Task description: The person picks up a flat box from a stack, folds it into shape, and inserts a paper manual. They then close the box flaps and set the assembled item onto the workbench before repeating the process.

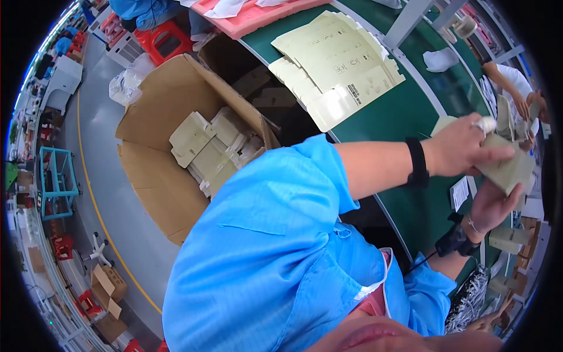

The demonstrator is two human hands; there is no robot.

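Both hands are on a small pale beige-green carton [505,167], which looks partly folded. My left hand [463,146] grips its upper side; a white wrap covers one finger. From below, my right hand [492,205] holds the same carton, with fingers around its lower edge. A black band circles my left wrist, and a black device is strapped at my right. On the green bench, a stack of flat printed carton blanks [346,61] lies left of the hands. A small white printed sheet [459,193] lies close to my hands.
A large open cardboard box [158,158] beside the bench holds flat carton blanks. A grey metal frame [422,82] runs along the bench. Across it, another person's hands [522,105] handle pale cartons. A pink foam tray [246,14] and red stool [164,42] stand farther back.
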